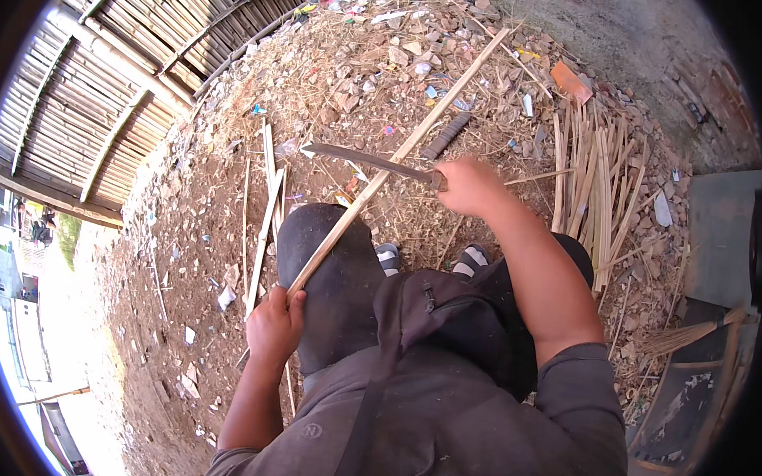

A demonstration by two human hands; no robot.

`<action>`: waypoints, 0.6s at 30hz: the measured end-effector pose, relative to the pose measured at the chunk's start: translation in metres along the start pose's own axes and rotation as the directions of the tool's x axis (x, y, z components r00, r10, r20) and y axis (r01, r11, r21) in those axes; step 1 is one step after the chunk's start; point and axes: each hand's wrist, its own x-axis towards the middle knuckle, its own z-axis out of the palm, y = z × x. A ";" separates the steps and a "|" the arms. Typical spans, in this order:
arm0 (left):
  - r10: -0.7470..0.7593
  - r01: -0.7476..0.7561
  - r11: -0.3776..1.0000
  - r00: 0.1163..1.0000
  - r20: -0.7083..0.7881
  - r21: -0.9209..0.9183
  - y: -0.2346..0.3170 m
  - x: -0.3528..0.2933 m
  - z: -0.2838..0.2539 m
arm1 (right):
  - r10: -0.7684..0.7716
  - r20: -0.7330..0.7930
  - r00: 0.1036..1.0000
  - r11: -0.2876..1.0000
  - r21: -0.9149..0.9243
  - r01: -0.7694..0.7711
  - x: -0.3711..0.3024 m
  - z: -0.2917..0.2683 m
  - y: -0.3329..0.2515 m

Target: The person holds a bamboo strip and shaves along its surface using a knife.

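Stick (428, 126) slants forward and rightward from the left hand (275, 325), which is wrapped around its near end beside the left thigh (339, 295), while the right hand (468, 187), in a closed fist, holds a knife (360, 157) across the stick's middle.

A long, narrow, pale tan strip of split bamboo or wood (424, 129) runs diagonally from left of the frame's centre to the top, right of the middle. It looks straight and in one piece, its lower end gripped in the left hand (275, 325). A knife (359, 157) with a long, dark, worn blade and a bright slanted tip lies nearly crosswise above the centre, the tip toward the left. Its handle is mostly hidden in the right hand (468, 187). The blade passes over the strip; whether they touch is unclear.
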 end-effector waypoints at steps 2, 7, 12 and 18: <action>0.004 -0.004 1.000 1.000 0.009 -0.017 -0.001 0.000 0.001 | -0.109 0.042 0.993 0.992 -0.051 0.111 -0.006 0.002 -0.023; 0.016 -0.017 0.995 1.000 -0.010 -0.094 -0.006 -0.005 0.005 | -0.193 -0.024 0.981 0.979 0.060 0.194 0.004 0.010 0.001; -0.004 0.005 0.999 1.000 0.019 -0.046 0.000 0.000 -0.001 | 0.161 -0.086 0.983 0.975 0.172 -0.144 0.013 -0.004 0.037; -0.029 0.032 0.998 0.998 0.061 -0.058 -0.002 -0.002 -0.004 | -0.140 0.157 0.978 0.987 -0.053 0.150 -0.009 -0.015 -0.032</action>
